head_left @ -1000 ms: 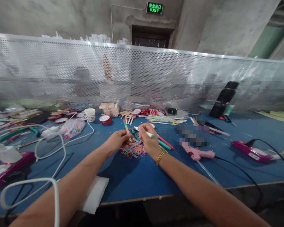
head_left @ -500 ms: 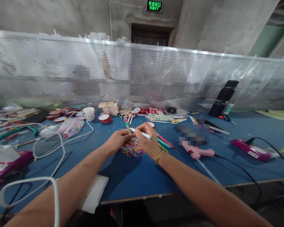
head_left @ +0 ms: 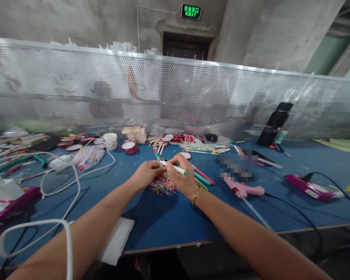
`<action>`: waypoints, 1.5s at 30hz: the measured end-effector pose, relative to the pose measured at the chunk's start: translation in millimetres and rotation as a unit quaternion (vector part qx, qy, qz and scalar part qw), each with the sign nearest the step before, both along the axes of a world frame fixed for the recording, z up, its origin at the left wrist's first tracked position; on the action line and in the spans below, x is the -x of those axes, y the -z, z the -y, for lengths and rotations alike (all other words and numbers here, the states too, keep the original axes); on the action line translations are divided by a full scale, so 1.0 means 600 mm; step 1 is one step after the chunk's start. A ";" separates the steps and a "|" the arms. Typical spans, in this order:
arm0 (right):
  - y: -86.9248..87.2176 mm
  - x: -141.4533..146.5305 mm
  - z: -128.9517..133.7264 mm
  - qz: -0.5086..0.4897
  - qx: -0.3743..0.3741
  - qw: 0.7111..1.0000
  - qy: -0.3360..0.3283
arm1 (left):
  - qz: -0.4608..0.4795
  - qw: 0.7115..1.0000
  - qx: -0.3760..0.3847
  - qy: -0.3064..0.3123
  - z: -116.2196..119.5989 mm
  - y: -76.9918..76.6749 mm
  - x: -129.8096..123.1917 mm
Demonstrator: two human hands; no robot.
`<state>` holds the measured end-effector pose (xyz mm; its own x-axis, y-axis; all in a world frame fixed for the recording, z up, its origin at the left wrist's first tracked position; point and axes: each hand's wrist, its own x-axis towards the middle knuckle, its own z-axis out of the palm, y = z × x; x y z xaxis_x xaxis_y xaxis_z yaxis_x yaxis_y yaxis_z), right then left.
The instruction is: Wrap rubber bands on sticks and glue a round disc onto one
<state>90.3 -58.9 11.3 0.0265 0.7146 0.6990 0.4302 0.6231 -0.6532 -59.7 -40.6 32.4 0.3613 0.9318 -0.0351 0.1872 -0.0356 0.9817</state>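
White paper (head_left: 118,239) lies by our left forearm at the near edge of the blue table (head_left: 169,225), and a pale cable (head_left: 35,222) loops across the left foreground. A little farther in, we see a gold bracelet (head_left: 196,195) on our right wrist and a tangle of coloured bands (head_left: 165,189) just below our hands. To the right, well apart from them, lies a pink glue gun (head_left: 242,189).

Above the bands, our left hand (head_left: 146,175) has its fingers closed in a pinch on a thin stick (head_left: 157,154), whose coloured end pokes out away from us. Our right hand (head_left: 182,179) has its fingers shut round a white marker (head_left: 179,169), held like a pen and slanting toward the stick; whether the tip touches it, we cannot tell. Red and teal pens (head_left: 204,179) lie just beside that hand.

Past our hands, we see red-rimmed discs (head_left: 129,147), a paper cup (head_left: 110,141), a fan of loose sticks (head_left: 160,144) and a black bottle (head_left: 274,126) on the right. Behind them runs a perforated metal screen (head_left: 189,89), and a lit exit sign (head_left: 191,11) glows high on the wall.
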 end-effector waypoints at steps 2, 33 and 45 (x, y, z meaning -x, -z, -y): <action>0.002 0.000 -0.002 0.002 -0.002 1.000 -0.002 | -0.001 1.000 -0.003 0.001 0.001 -0.001 0.000; 0.001 0.002 -0.005 -0.023 -0.027 0.999 0.002 | 0.013 1.000 -0.009 0.008 -0.005 0.003 0.004; 0.003 0.001 -0.005 -0.017 -0.014 1.000 -0.003 | 0.009 1.000 -0.011 0.013 -0.002 0.002 0.002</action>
